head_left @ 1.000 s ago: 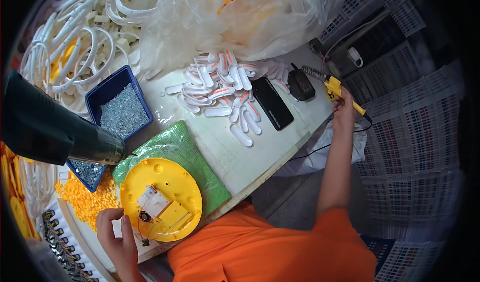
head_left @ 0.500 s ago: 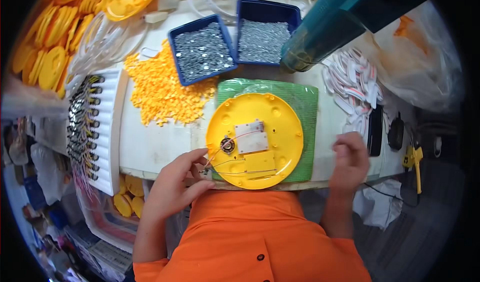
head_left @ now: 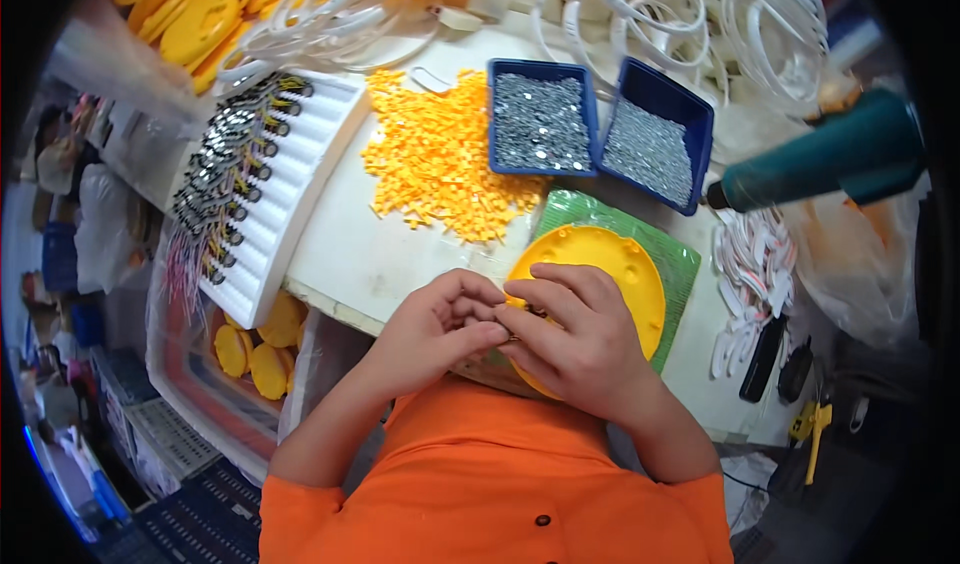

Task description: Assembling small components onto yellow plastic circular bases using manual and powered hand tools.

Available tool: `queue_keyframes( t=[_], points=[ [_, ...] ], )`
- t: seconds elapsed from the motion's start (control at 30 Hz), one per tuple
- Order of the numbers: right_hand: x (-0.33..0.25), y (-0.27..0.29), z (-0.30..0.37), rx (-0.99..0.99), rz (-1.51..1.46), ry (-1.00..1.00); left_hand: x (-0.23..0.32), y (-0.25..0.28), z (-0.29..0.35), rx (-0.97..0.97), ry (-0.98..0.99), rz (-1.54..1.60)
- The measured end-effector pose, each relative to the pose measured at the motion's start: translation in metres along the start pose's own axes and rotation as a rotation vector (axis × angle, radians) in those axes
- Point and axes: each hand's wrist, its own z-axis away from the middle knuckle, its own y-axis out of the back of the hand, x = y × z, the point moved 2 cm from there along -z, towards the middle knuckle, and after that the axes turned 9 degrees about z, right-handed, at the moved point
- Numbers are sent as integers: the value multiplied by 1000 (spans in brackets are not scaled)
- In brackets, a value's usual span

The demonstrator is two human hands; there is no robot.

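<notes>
A round yellow plastic shell [head_left: 640, 284] lies on a green mat [head_left: 682, 264] at the table's front edge. Over its near left part, my left hand [head_left: 435, 329] and my right hand [head_left: 585, 339] meet at the fingertips. The left thumb and fingers are pinched together on something too small to make out. My right fingers are curled against the same spot, and whatever they grip is hidden. Both hands cover the white plate, round part and wires on the shell.
Loose yellow pieces [head_left: 435, 159] lie behind my hands, beside two blue bins [head_left: 540, 172] of small metal parts. A white foam tray [head_left: 310, 179] of wired components stands left. At right are a teal cylindrical tool [head_left: 820, 154], white strips [head_left: 750, 264] and a black object [head_left: 763, 359].
My right hand has come from the right of the shell to my left hand, covering the parts there. The whole view has swung, so the table things appear shifted and turned.
</notes>
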Motion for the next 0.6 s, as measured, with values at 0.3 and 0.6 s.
queue_keyframes(
  t=[0.3, 0.6],
  points=[
    [3, 2, 4, -4, -59, -40, 51, 70, -12, 660, -748, -1343],
    [3, 2, 6, 31, -86, -78, 52, 95, -17, 526, -773, -1481]
  ],
)
